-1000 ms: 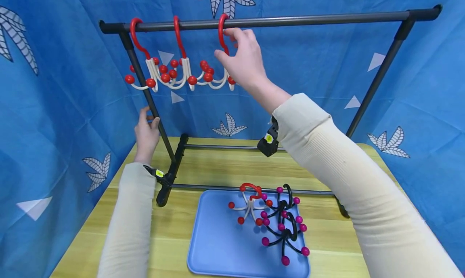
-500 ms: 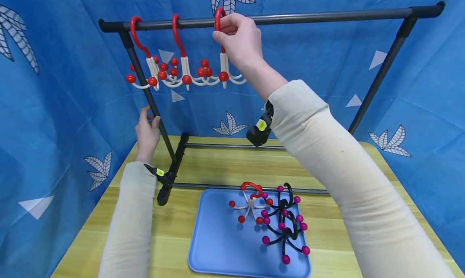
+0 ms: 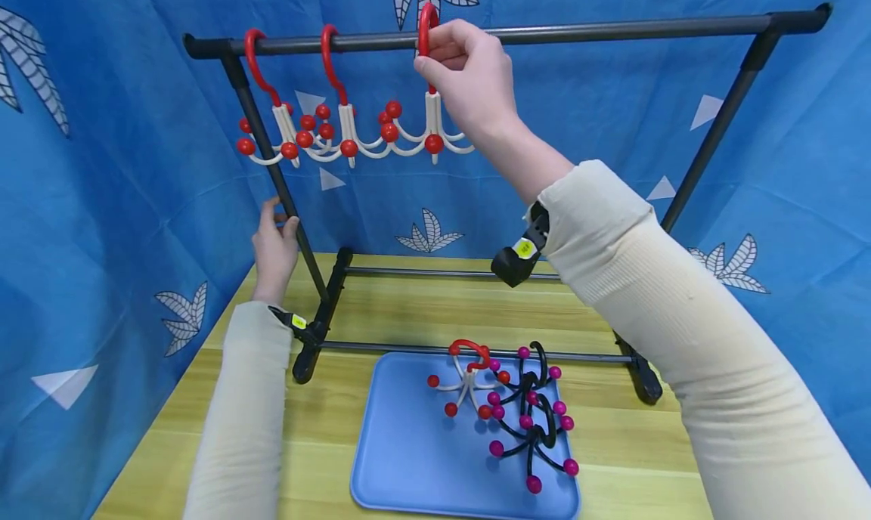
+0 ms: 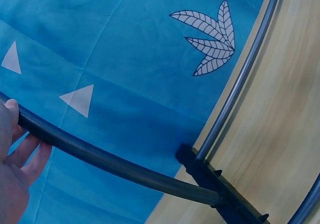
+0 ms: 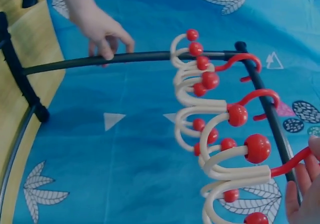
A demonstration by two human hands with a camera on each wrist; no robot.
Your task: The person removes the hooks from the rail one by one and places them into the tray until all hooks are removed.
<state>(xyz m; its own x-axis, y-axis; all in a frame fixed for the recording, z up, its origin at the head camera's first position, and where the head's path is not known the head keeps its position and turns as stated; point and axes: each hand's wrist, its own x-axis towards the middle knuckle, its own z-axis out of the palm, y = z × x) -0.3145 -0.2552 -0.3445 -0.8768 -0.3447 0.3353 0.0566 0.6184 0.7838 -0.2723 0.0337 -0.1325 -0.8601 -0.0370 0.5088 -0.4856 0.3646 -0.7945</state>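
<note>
My right hand point(image 3: 476, 74) pinches the red hook of a white multi-arm hanger with red ball tips point(image 3: 433, 123), up at the rack's top rail point(image 3: 612, 32). The top of this hook stands above the rail; whether it bears on the rail I cannot tell. Two like hangers, a middle one point(image 3: 347, 123) and a left one point(image 3: 283, 127), hang from the rail further left. My left hand point(image 3: 275, 252) grips the rack's left post point(image 4: 100, 159), thumb on one side and fingers on the other. In the right wrist view the held hanger point(image 5: 235, 171) is nearest the camera.
On the wooden table point(image 3: 170, 444) a blue tray point(image 3: 401, 467) lies at the rack's front bar point(image 3: 381, 348). It bears one red-and-white hanger point(image 3: 468, 384) and two black hangers with magenta balls, the nearer one point(image 3: 537, 435) overlapping the other. A blue patterned cloth point(image 3: 578, 127) hangs behind.
My right hand's fingers have closed on the third hanger's hook and raised it. That hanger has turned and then shifted right along the rail. My left hand keeps its place.
</note>
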